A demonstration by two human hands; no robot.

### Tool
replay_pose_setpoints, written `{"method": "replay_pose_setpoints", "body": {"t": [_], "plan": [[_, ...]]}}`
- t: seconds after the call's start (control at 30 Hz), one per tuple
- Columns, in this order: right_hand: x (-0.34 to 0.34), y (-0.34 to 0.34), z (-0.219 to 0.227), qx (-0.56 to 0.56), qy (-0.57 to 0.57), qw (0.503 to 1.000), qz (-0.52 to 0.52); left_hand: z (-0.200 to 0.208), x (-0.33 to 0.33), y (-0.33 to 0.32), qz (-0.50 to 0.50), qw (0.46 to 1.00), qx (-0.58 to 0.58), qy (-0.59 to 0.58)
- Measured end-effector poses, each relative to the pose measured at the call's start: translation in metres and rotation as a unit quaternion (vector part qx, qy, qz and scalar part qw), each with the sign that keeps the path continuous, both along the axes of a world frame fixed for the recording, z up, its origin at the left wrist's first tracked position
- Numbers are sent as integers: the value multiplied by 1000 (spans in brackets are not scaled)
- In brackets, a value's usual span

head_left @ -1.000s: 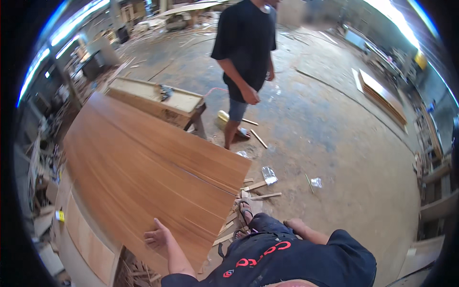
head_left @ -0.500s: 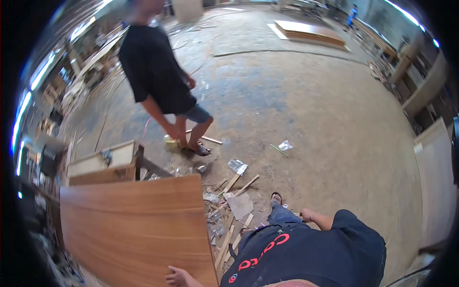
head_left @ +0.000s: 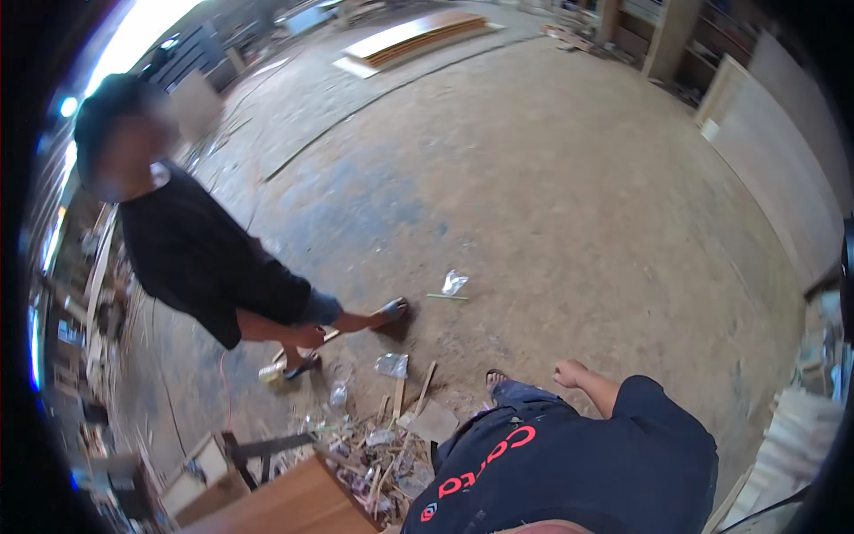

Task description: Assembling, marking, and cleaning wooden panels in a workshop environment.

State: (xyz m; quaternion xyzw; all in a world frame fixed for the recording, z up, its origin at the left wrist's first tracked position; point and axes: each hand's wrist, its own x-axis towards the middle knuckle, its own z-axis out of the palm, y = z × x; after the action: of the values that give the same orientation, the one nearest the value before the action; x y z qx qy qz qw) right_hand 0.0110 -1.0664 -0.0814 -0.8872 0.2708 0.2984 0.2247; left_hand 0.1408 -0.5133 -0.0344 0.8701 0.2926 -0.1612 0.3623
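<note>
My right hand [head_left: 570, 374] hangs out in front of my right side, over bare floor. Its fingers are curled in, and whatever they may hold is hidden. My left hand is out of sight at the lower edge. A brown wood-grain board [head_left: 298, 500] shows only its far corner at the lower left, in front of me. A pale wooden stand or box [head_left: 200, 485] sits by that corner. Wood offcuts and plastic scraps [head_left: 382, 454] lie scattered between the board and my feet.
A person in a black shirt [head_left: 218, 254] walks at the left, beside a clear yellowish container [head_left: 270, 372] on the floor. Flat boards [head_left: 418, 40] are stacked far ahead. Large panels [head_left: 765, 147] lean at the right. A plastic wrapper [head_left: 455, 282] lies ahead.
My view has swung to the right, so the board slid toward the lower left and my left hand left the picture. The person in black has stepped nearer, one foot forward.
</note>
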Motion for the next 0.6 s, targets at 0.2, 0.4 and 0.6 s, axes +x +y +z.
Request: {"method": "replay_pose_setpoints", "body": {"t": [0.2,0.4,0.6], "plan": [[-32,-61,13,-10,-95,980,-174,19,93,-118,-136,972,-180,65],[-91,-38,-13,0,-60,950,-306,65,188,-209,-244,930,-274,28],[-129,35,-33,46,-7,947,-317,196,311,-325,-339,861,-341,-164]]}}
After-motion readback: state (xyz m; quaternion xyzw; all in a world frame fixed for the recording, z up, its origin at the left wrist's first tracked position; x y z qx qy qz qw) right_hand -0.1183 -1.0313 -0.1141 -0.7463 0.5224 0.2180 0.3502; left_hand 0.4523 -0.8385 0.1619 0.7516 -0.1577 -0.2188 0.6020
